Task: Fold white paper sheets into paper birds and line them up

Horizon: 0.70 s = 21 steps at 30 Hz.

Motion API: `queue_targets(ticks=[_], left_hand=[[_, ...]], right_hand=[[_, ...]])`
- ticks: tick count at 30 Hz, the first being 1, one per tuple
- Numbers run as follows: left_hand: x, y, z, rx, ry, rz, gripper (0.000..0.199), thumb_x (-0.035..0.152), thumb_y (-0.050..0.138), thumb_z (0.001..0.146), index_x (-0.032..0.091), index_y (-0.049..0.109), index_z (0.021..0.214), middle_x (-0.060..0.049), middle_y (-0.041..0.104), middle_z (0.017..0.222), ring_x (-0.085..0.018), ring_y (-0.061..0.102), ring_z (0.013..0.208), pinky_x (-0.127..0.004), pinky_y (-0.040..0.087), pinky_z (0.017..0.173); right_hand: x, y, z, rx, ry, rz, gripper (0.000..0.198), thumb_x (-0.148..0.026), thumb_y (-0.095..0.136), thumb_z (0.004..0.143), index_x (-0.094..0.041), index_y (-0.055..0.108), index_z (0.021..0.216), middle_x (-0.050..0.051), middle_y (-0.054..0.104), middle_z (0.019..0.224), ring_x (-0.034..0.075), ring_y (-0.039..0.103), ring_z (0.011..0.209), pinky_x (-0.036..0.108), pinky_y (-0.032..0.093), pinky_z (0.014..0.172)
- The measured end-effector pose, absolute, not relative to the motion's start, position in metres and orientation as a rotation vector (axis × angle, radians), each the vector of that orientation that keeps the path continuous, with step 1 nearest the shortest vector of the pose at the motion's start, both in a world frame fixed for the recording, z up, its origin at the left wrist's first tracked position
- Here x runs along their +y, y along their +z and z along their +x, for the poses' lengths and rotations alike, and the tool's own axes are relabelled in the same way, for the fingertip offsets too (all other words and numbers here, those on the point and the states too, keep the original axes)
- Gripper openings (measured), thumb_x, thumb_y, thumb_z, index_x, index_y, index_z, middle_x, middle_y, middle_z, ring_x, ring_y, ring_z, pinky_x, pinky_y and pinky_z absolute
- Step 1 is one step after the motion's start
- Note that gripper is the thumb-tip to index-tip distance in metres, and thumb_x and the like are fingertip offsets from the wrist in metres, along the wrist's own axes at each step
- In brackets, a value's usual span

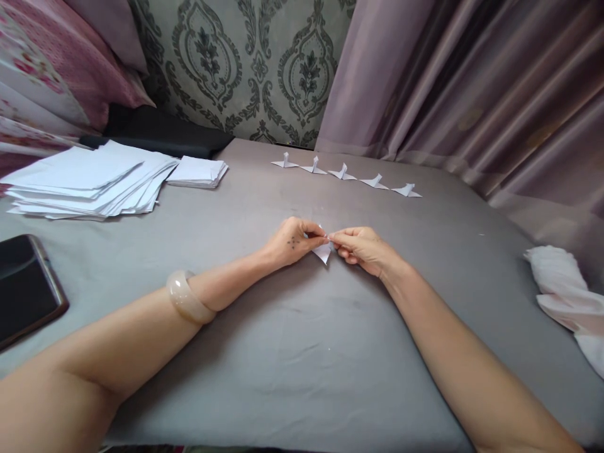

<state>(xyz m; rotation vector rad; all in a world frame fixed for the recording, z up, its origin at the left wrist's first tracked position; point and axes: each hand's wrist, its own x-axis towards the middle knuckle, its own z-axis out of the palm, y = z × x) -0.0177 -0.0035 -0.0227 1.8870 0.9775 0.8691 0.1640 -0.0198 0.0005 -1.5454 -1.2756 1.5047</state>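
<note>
Between my two hands, over the middle of the grey-covered table (283, 390), is a small folded white paper piece (323, 253). A pointed flap of it hangs toward me. My left hand (298, 240) pinches it from the left between thumb and fingers. From the right, my right hand (361, 247) pinches its other side, fingers curled, the fingertips of both hands almost meeting. Much of the paper is hidden behind my fingers. Farther back, several folded white paper birds (344, 172) stand in a slanting row, wings spread out on the cloth.
At the left lie a large stack of white paper (89, 179) and a smaller stack (198, 172), before a folded black cloth (163, 131). A phone (28, 286) rests at the left edge. Crumpled white fabric (561, 283) lies right; purple curtains (425, 69) hang behind.
</note>
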Motion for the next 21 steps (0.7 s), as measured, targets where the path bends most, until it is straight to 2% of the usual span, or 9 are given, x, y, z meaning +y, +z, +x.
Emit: queue_targets(ticks=[7,10,13,17,21], left_hand=[[-0.005,-0.021,-0.018,1.013,0.869,1.861,0.024,0.035,0.063,0.080,0.015,0.075,0.084,-0.003,0.070,0.073,-0.012,0.056,0.066,-0.022,0.041,0.061],[-0.005,-0.020,-0.018,1.074,0.872,1.851,0.026,0.038,0.063,0.079,0.015,0.076,0.082,-0.002,0.068,0.069,-0.011,0.054,0.063,-0.021,0.039,0.057],[-0.006,-0.019,-0.017,1.089,0.880,1.847,0.025,0.037,0.063,0.078,0.015,0.075,0.081,-0.001,0.065,0.065,-0.010,0.052,0.061,-0.020,0.037,0.055],[-0.006,-0.020,-0.017,1.089,0.886,1.854,0.022,0.034,0.063,0.078,0.015,0.075,0.079,-0.001,0.066,0.067,-0.011,0.054,0.064,-0.020,0.037,0.057],[-0.006,-0.021,-0.017,1.088,0.886,1.890,0.022,0.033,0.061,0.080,0.017,0.074,0.081,-0.001,0.068,0.072,-0.012,0.056,0.070,-0.021,0.040,0.062]], right_hand=[[-0.023,0.000,0.167,-1.395,1.468,-1.526,0.022,-0.035,0.067,0.076,-0.016,0.058,0.067,-0.005,0.044,0.050,0.005,0.034,0.042,0.019,0.025,0.039],[-0.028,0.001,0.168,-1.545,1.246,-1.569,0.018,-0.034,0.062,0.079,-0.017,0.064,0.081,-0.004,0.049,0.054,0.006,0.038,0.042,0.021,0.031,0.042],[-0.032,0.000,0.169,-1.810,0.957,-1.522,0.019,-0.031,0.062,0.078,-0.019,0.067,0.093,-0.001,0.060,0.068,0.008,0.047,0.049,0.024,0.038,0.050],[-0.033,-0.004,0.170,-2.077,0.619,-1.349,0.013,-0.027,0.057,0.084,-0.021,0.067,0.087,0.002,0.065,0.088,0.010,0.055,0.064,0.026,0.042,0.065],[-0.033,-0.006,0.172,-2.191,0.462,-1.339,0.017,-0.027,0.052,0.089,-0.022,0.068,0.089,0.002,0.065,0.087,0.013,0.056,0.071,0.027,0.041,0.069]])
